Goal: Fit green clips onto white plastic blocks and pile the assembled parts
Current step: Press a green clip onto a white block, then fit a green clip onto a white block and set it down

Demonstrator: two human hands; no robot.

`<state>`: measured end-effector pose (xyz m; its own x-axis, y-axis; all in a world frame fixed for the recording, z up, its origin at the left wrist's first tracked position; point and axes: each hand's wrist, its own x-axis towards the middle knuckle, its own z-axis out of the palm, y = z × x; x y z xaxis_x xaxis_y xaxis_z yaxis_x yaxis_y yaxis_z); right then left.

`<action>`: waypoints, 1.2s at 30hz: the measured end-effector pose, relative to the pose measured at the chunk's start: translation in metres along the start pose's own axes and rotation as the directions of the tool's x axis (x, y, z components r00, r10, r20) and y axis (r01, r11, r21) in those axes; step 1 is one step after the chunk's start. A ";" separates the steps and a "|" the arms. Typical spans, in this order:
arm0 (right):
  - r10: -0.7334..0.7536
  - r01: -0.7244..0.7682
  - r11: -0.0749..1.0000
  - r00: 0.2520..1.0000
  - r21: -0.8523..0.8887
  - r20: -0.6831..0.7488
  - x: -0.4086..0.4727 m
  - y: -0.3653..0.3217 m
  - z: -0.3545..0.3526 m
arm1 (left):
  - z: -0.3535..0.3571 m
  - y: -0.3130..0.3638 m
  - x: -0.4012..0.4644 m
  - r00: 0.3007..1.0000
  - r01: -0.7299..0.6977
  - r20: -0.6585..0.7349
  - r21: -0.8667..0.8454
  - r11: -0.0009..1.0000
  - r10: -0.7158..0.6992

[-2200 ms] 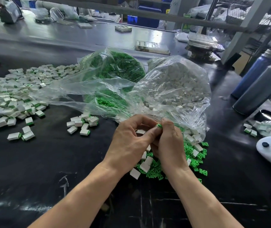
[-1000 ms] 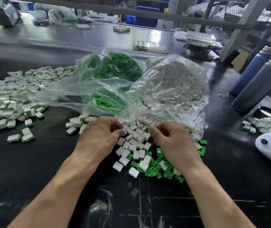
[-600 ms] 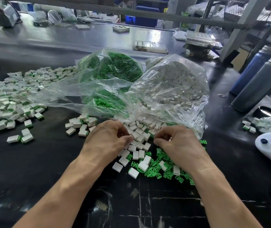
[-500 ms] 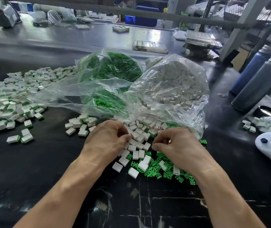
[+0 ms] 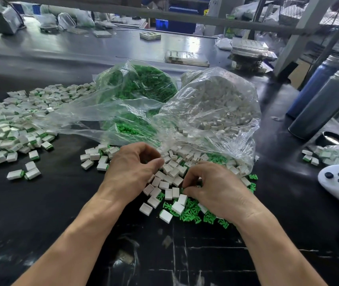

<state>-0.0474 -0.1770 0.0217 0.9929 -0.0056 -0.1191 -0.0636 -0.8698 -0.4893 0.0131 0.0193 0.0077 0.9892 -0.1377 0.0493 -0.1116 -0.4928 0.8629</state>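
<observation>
Two hands work the loose stock on the near counter (image 5: 40,213): my left hand (image 5: 132,170) curls over white blocks (image 5: 171,176), my right hand (image 5: 216,188) pinches at green clips (image 5: 191,211); whether either grips a piece I cannot tell. Pick-up stage; next, I judge, seating clip into block. Assembled parts (image 5: 9,129) lie far left.

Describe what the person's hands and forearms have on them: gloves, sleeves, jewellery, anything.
Nothing. The left hand and right hand are bare, with no gloves, rings, watch or bands showing. Both forearms are uncovered down to the bottom edge of the picture; no sleeve is in view.
</observation>
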 end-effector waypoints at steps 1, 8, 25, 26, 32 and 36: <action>0.012 -0.012 0.999 1.000 0.052 -0.009 0.000 0.001 0.000 | 0.000 0.000 0.000 1.000 -0.005 0.000 -0.033 0.999 0.005; 0.062 0.024 0.913 0.979 0.407 -0.196 0.005 0.007 0.009 | 0.002 0.002 -0.004 0.998 -0.028 0.045 -0.226 0.974 0.039; 0.109 0.146 0.450 0.970 0.881 -0.216 0.012 -0.001 0.018 | 0.011 0.012 -0.010 0.990 -0.040 0.114 -0.343 0.939 0.084; 0.103 0.143 0.441 0.973 0.886 -0.209 0.012 -0.001 0.018 | 0.011 0.013 -0.010 0.989 -0.042 0.121 -0.355 0.934 0.090; 0.110 0.119 0.435 0.977 0.893 -0.184 0.014 -0.002 0.021 | 0.011 0.016 -0.012 0.983 -0.041 0.149 -0.375 0.926 0.104; 0.132 0.094 0.441 0.977 0.893 -0.168 0.013 -0.003 0.020 | 0.011 0.015 -0.011 0.985 -0.037 0.140 -0.385 0.922 0.098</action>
<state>-0.0361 -0.1651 0.0043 0.9786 -0.2028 -0.0360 -0.0250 0.0566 -0.9981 -0.0006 0.0044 0.0145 0.9503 -0.3048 0.0628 -0.1034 -0.1190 0.9875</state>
